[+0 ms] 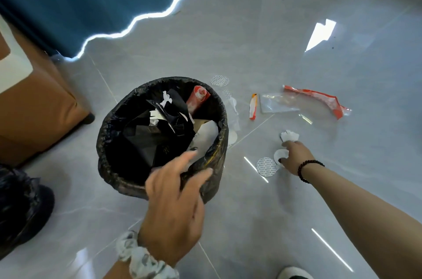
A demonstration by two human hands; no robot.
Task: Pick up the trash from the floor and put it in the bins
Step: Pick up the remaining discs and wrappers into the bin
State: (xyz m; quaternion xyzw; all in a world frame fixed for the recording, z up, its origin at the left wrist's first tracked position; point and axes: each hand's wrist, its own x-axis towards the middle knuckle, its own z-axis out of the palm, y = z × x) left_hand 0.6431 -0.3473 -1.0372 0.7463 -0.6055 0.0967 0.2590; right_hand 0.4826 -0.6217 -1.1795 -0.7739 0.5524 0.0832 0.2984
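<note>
Trash lies scattered on the floor (pixel 296 27) at centre right of the frame. The right hand (pixel 294 155) pinches a white round piece (pixel 280 155) there. The left hand (pixel 175 196), fingers relaxed and empty, hovers over the bin (pixel 109 132) rim, probably to steady it.

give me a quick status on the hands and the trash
Left hand open at bin rim. Right hand pinching white disc on floor. Red wrapper, crumpled paper still down. Nothing blocking.
</note>
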